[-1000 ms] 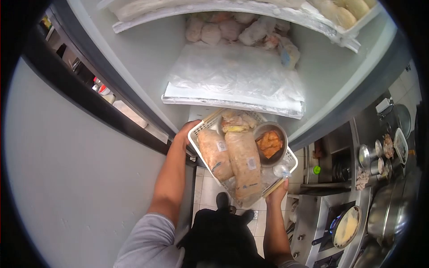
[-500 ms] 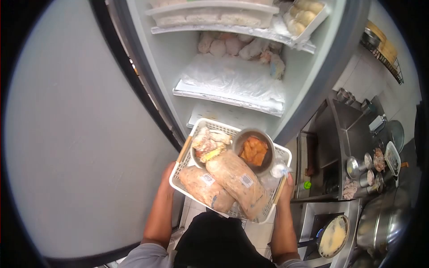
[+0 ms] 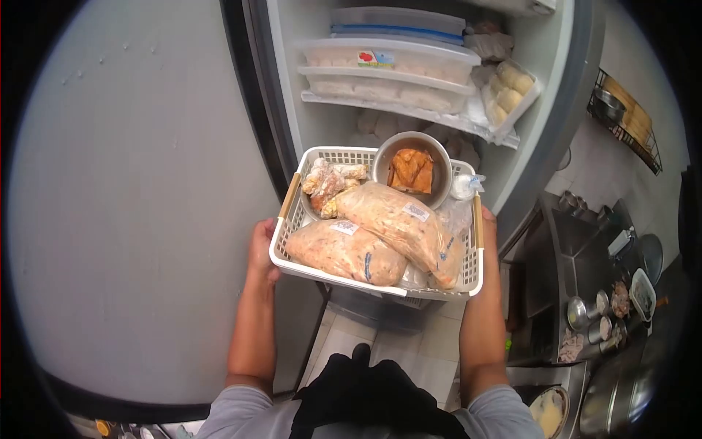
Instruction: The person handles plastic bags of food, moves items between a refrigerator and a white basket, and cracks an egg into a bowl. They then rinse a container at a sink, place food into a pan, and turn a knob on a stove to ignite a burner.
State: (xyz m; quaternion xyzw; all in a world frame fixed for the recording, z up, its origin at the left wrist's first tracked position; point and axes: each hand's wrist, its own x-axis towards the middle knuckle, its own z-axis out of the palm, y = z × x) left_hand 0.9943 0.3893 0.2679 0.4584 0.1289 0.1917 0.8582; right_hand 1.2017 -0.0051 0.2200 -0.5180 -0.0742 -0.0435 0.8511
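Note:
My left hand (image 3: 262, 250) grips the left end of a white plastic basket (image 3: 322, 275), and my right hand (image 3: 488, 228) grips its right end, partly hidden by the rim. Two large clear bags of pale minced filling, the upper bag (image 3: 391, 212) and the lower bag (image 3: 344, 252), lie across the basket. Behind them sits a metal bowl (image 3: 442, 167) with orange-brown pieces (image 3: 411, 172). Frosted food lumps (image 3: 327, 184) fill the back left corner. A knotted clear bag (image 3: 466, 186) is at the right. The basket is held before an open freezer (image 3: 292, 95).
Stacked plastic boxes (image 3: 387, 62) and a tray of pale rolls (image 3: 510, 91) occupy the freezer shelf. A large grey door (image 3: 139, 219) stands at the left. At the right are a steel counter (image 3: 552, 278), a wire rack (image 3: 629, 128) and a pan (image 3: 548, 411).
Both hands have raised the basket, moving it up in view over the lower shelves. My view has shifted up, showing more of the boxes on the upper shelf.

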